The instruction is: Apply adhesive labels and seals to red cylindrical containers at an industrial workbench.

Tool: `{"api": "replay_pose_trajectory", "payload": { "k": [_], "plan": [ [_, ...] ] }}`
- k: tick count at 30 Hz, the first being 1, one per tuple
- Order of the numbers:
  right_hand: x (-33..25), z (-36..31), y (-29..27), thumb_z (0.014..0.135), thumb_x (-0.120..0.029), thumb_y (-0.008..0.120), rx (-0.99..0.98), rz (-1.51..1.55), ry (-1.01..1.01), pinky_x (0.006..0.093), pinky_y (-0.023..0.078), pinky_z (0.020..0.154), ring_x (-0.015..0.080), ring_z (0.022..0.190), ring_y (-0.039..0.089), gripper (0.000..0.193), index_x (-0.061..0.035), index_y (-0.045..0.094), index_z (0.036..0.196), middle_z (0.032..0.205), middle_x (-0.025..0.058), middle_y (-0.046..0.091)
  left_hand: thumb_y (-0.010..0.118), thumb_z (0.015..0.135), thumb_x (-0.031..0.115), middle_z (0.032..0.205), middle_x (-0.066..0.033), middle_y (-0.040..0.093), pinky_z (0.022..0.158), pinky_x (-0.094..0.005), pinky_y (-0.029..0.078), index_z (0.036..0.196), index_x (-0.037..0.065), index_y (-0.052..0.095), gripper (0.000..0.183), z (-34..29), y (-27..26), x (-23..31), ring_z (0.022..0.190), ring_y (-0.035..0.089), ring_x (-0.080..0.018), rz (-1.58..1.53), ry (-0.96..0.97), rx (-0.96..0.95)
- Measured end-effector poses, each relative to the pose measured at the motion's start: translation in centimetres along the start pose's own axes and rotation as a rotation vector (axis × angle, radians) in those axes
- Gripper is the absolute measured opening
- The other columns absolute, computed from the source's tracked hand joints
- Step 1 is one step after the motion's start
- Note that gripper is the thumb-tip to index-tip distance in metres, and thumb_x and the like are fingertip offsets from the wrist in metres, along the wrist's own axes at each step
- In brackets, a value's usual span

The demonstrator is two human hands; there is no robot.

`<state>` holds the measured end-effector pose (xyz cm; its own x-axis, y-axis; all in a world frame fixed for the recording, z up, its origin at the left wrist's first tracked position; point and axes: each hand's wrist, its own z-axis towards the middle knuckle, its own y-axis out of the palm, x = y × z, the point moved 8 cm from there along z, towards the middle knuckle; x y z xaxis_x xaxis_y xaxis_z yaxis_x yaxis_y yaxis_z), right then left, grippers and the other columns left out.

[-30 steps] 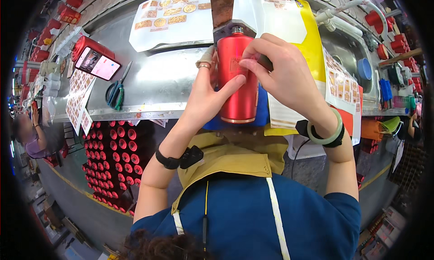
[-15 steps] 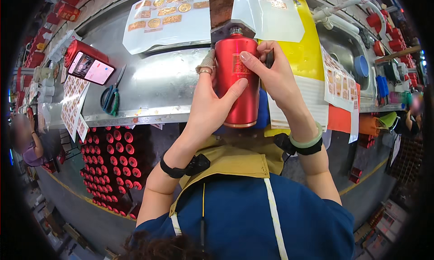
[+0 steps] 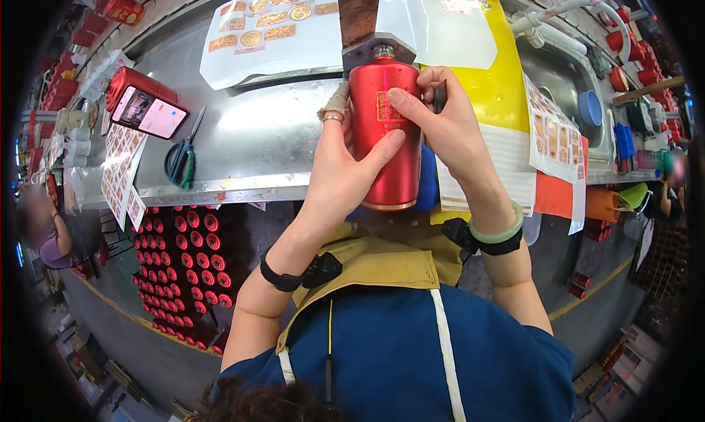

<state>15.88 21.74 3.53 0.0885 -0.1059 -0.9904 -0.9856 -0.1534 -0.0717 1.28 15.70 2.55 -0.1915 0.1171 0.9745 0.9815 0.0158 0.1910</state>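
Note:
A red bottle (image 3: 391, 165) with a gold label on its front lies between my hands, its neck pointing away from me under a brown block. My left hand (image 3: 345, 154) holds the bottle's left side, thumb on the front and the other fingers partly hidden behind it. A wrapping covers one of its fingertips. My right hand (image 3: 440, 114) grips the upper right side, with its thumb pressed on the label's right edge. Sheets of gold stickers (image 3: 272, 29) lie on a white board beyond the bottle.
A phone (image 3: 149, 112) leans on another red bottle (image 3: 143, 84) at the left, near scissors (image 3: 181, 158) and a sticker sheet (image 3: 121, 165). A yellow sheet (image 3: 496, 92), more stickers (image 3: 554, 128) and a sink (image 3: 569, 66) are on the right. Several red bottles (image 3: 205, 260) stand below the bench.
My right thumb has shifted slightly left and down across the label, which now looks brighter gold. Both hands stay on the bottle.

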Motion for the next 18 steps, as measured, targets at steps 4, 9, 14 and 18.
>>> {"api": "replay_pose_trajectory", "payload": {
  "k": [4,9,14,18],
  "plan": [
    [0.1,0.0,-0.1,0.087,-0.025,0.086,0.012,-0.014,-0.023,0.0228,0.041,0.062,0.0061,0.075,0.045,0.045,-0.0007,0.054,0.107,0.086,-0.0018,0.05,0.076,0.094,0.013,0.142,-0.0188,0.053,0.107,-0.0388,0.05,0.154,-0.002,0.028,0.079,0.0,0.1,0.0,0.129,0.058,-0.024,-0.014,-0.014,-0.005],
    [0.2,-0.1,-0.2,0.088,-0.027,0.085,0.002,0.024,0.003,0.0215,0.04,0.064,0.0055,0.076,0.044,0.042,-0.0014,0.056,0.106,0.085,-0.0029,0.049,0.076,0.095,0.016,0.144,-0.0184,0.052,0.11,-0.0383,0.047,0.156,-0.002,0.028,0.08,-0.1,0.2,0.4,0.132,0.055,-0.0236,-0.01,-0.004,-0.015],
    [0.2,-0.2,-0.6,0.094,-0.03,0.08,-0.023,0.1,0.067,0.0196,0.039,0.067,0.0044,0.075,0.044,0.037,-0.0009,0.061,0.106,0.082,-0.0056,0.049,0.055,0.108,0.026,0.146,-0.014,0.052,0.113,-0.0366,0.042,0.158,0.0,0.029,0.062,0.4,-0.8,-0.3,0.133,0.053,-0.0185,-0.322,-0.141,-0.092],
    [0.7,-0.8,-0.8,0.098,-0.034,0.074,-0.014,0.081,0.065,0.0192,0.037,0.063,0.0027,0.071,0.043,0.031,-0.0066,0.063,0.107,0.083,-0.007,0.053,0.048,0.111,0.031,0.145,-0.0125,0.054,0.111,-0.035,0.044,0.157,0.001,0.031,0.057,0.2,-1.3,-0.3,0.131,0.054,-0.0168,-0.325,-0.201,-0.063]
  ]
}}
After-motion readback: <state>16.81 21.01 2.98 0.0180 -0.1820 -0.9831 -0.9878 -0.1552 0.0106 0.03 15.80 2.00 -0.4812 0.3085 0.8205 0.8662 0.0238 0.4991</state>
